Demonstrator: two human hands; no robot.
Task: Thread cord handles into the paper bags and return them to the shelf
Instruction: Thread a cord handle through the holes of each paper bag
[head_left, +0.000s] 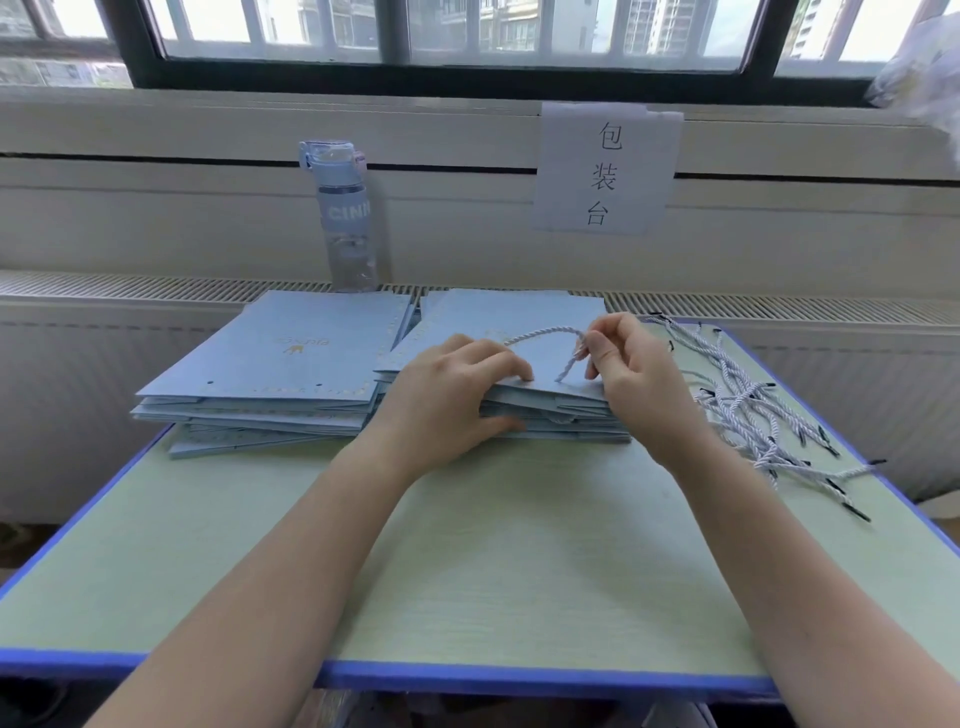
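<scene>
Two stacks of flat light-blue paper bags lie on the table: a left stack (270, 364) and a right stack (498, 322). My left hand (452, 395) grips the near edge of the right stack's top bag, fingers on top and thumb at the front edge. My right hand (631, 364) pinches a white twisted cord (545, 335) that arches over that bag, its end pointing down at the bag's near edge. A loose pile of white cords with black tips (763, 415) lies to the right.
The green table with a blue rim (467, 675) stands against a radiator below a window. A clear water bottle (345, 218) stands behind the left stack. A paper sign (605, 169) hangs on the wall.
</scene>
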